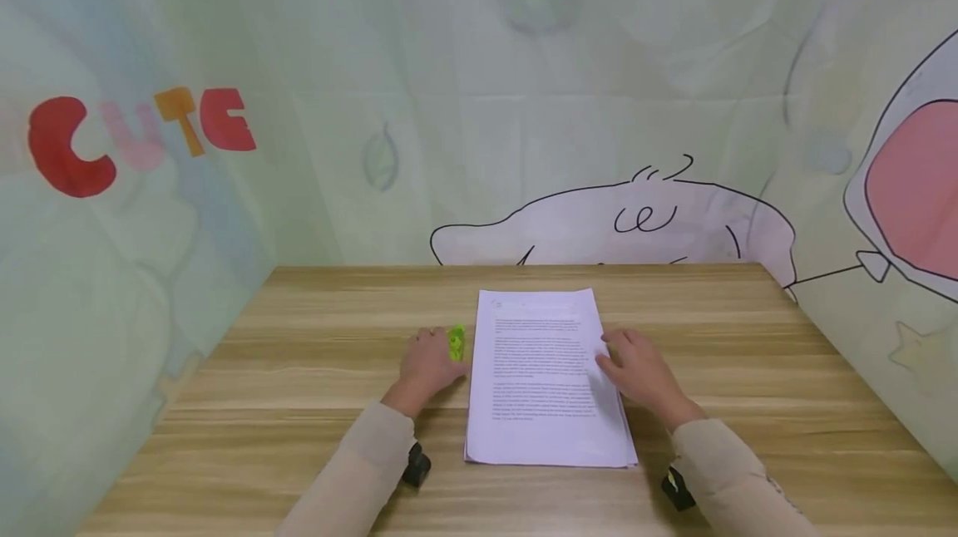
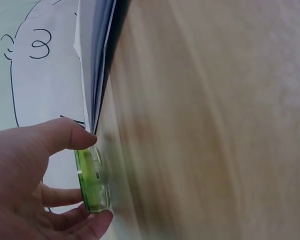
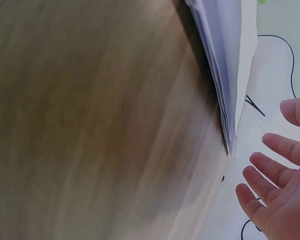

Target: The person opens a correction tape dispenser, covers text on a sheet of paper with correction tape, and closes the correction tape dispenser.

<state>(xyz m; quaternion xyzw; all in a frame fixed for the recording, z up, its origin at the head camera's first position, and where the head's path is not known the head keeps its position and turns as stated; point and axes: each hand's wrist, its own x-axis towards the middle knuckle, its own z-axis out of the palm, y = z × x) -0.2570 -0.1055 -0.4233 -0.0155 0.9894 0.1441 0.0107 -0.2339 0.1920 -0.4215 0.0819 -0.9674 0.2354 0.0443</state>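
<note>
Nearest the camera, long beige fabric sleeves (image 1: 352, 466), with small black blocky devices (image 1: 416, 465) at the wrists. Just beyond, on the brown wood-grain table (image 1: 299, 404), a thin stack of white printed paper sheets (image 1: 542, 387), lying lengthwise between both hands. Likely light and floppy, prone to creasing, with layers apt to slide over one another; best held flat along both long edges, or pinched through the full thickness at a corner. At the stack's right edge, right hand (image 1: 644, 367), loose and holding nothing. Over the paper's margin, judging by the head view; from the right wrist, clearly spread fingers and a gap before the sheets. Left of the stack, left hand (image 1: 430, 362), thumb and fingertips closed around the ends of a small flat translucent green plastic case (image 1: 457, 344), just beside the paper. Cannot tell how firmly. Probably light, rigid, smooth enough to slip, perhaps brittle if dropped; best taken by ends or rims. Merely a bright green patch from the head; from the left wrist, a clear layer on the table side, plus the stack's separate leaves. Farthest off, past the table, a pale green printed backdrop (image 1: 337, 46) with a black-outlined cartoon animal (image 1: 569, 225).
</note>
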